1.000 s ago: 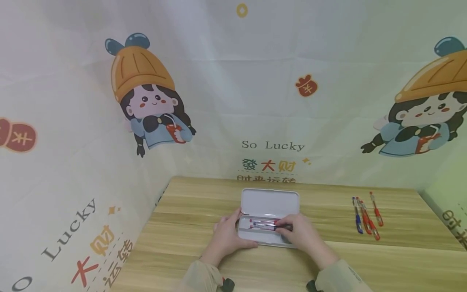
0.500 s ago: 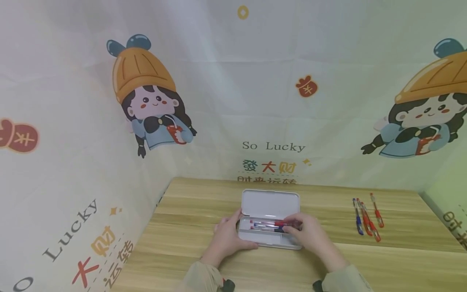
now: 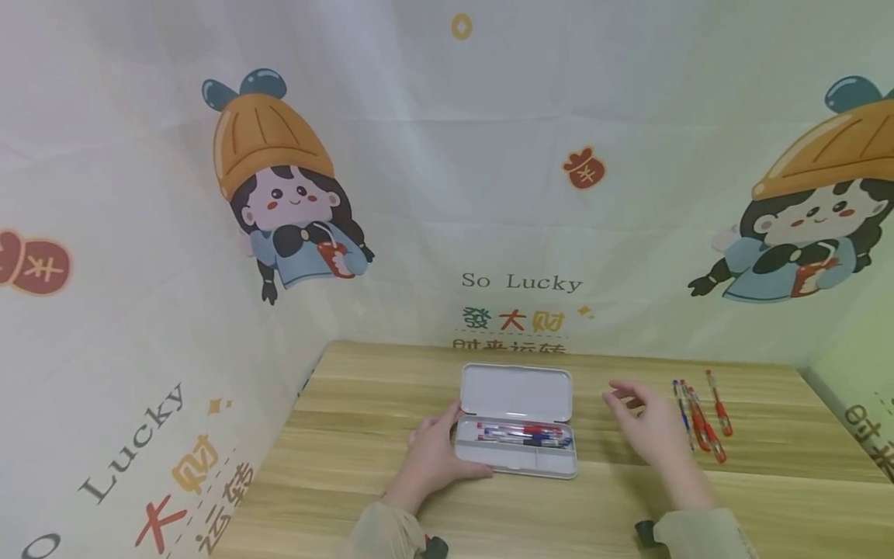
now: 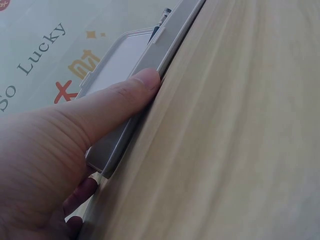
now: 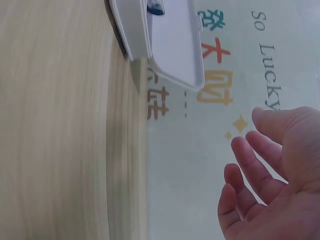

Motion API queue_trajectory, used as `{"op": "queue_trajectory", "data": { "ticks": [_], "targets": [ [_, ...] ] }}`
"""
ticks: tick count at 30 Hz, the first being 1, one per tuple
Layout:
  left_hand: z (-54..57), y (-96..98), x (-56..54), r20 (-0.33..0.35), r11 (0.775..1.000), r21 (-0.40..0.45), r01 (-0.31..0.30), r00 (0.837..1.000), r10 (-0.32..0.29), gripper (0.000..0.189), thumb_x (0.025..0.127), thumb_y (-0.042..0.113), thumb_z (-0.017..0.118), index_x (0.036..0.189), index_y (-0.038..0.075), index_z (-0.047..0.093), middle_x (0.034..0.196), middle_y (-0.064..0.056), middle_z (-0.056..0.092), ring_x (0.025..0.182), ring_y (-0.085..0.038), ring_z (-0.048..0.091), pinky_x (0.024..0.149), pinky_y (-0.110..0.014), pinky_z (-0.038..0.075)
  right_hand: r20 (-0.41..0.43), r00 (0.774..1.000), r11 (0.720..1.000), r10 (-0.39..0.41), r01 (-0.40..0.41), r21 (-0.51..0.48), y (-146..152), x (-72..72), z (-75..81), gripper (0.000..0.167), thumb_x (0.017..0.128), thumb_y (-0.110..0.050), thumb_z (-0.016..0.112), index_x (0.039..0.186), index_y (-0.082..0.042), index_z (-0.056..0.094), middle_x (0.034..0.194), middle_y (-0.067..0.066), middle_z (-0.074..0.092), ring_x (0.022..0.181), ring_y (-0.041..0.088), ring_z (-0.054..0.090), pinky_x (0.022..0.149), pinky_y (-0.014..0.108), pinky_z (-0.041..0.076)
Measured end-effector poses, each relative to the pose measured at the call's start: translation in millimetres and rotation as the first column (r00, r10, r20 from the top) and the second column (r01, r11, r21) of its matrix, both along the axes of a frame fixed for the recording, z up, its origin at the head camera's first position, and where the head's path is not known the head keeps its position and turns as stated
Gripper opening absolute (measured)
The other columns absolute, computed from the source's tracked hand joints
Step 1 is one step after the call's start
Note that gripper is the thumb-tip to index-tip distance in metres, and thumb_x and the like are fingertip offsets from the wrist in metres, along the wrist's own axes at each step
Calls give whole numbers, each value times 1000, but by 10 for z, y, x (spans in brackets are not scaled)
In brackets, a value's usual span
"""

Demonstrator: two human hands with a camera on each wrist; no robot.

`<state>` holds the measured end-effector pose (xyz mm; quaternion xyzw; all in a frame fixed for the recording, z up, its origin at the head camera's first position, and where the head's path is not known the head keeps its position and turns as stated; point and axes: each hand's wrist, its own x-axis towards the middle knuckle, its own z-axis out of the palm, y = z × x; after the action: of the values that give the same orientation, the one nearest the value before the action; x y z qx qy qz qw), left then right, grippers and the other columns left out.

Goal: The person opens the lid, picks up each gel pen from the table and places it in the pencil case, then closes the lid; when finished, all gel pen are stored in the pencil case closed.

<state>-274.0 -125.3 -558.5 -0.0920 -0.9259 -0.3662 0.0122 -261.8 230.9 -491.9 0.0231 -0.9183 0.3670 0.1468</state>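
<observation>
Now the right hand [image 3: 648, 423] has come away from the pencil case [image 3: 503, 456] toward three o'clock, leaving the stowed pens [image 3: 538, 429] lying inside, so that placement looks done. Its fingers are relaxed, parted and holding nothing, near the loose pens [image 3: 701, 427]; the left hand [image 3: 434, 456] grips the case's nine-o'clock end.

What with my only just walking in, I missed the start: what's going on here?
A person's left hand holds the left end of an open pencil case on a wooden table. Red and blue pens lie in its rear compartment. The right hand is apart from the case, fingers loosely bent and holding nothing, close to some loose pens, mostly red, on the table's right side.
</observation>
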Motion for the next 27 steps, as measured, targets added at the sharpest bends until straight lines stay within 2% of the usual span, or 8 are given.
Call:
{"op": "queue_trajectory", "data": {
  "ticks": [5,11,18,21,24,27],
  "targets": [
    [19,-8,19,1,1000,6,2,1000,-2,141,56,56,107,172,13,38,161,-6,64,146,-40,51,122,-65,32,-20,997,997,-69,70,28,144,10,1,49,110,-36,67,146,-3,66,133,22,76,117,44,71,85,52,60],
    [36,-10,19,-3,1000,4,6,1000,-6,142,55,56,107,172,13,38,161,-6,63,146,-41,51,123,-66,31,-11,992,992,-123,123,13,347,14,9,55,112,-36,63,151,3,60,141,30,69,124,52,65,96,66,56],
    [25,-7,-1,2,1000,-2,2,1000,-2,143,55,58,106,172,15,37,162,-5,63,146,-40,51,123,-65,33,-73,973,975,-217,219,24,631,-1,-70,51,113,-31,61,143,10,62,135,34,70,113,52,69,89,61,59],
    [21,-4,1,4,1000,-1,1,1000,-1,143,55,59,106,172,15,38,161,-5,64,146,-39,51,122,-64,33,-50,963,965,-264,264,-2,731,10,-78,50,112,-30,60,144,9,63,137,36,69,116,53,68,90,62,57],
    [12,-4,1,1,1000,-5,2,1000,-2,143,54,60,106,172,15,38,161,-4,64,145,-39,52,122,-64,33,7,953,953,-302,302,-25,800,24,-64,52,113,-32,57,148,7,60,146,38,62,127,57,62,100,68,53],
    [7,-5,1,-4,1000,-10,0,1000,0,143,54,60,106,172,16,38,160,-4,65,145,-38,52,123,-64,33,51,943,944,-329,331,-20,843,27,-53,55,113,-34,54,150,6,59,151,40,56,132,58,59,104,69,51]
  ]
}}
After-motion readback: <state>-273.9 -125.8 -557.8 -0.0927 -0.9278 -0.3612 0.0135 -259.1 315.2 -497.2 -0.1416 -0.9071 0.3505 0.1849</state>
